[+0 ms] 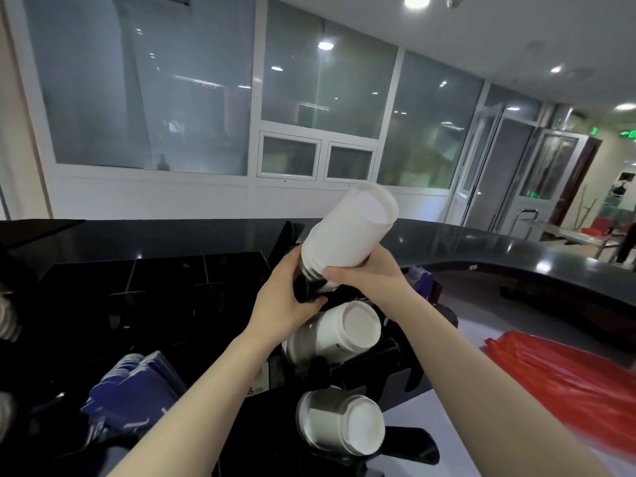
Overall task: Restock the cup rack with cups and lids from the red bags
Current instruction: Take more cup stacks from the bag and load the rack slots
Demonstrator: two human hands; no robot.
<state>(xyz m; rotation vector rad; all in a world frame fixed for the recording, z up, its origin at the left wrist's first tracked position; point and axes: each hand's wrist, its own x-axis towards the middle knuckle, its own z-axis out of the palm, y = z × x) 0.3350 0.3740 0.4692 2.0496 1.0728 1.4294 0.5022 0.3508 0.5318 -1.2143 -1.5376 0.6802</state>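
Black counter (481, 246) bears the cup rack (389, 370) beside a red bag (564, 376)

Lighting: moderate indoor, from recessed ceiling lights (417, 1) upper right; reflected as bright spots in dim frosted windows (327, 80); pinpoint glare on glossy black counter (543, 266); black rack (192, 290) underexposed, detail lost; white cup stack (347, 232) near blown out; wide-angle bending of straight lines toward edges; soft blur throughout, strongest in lower corners
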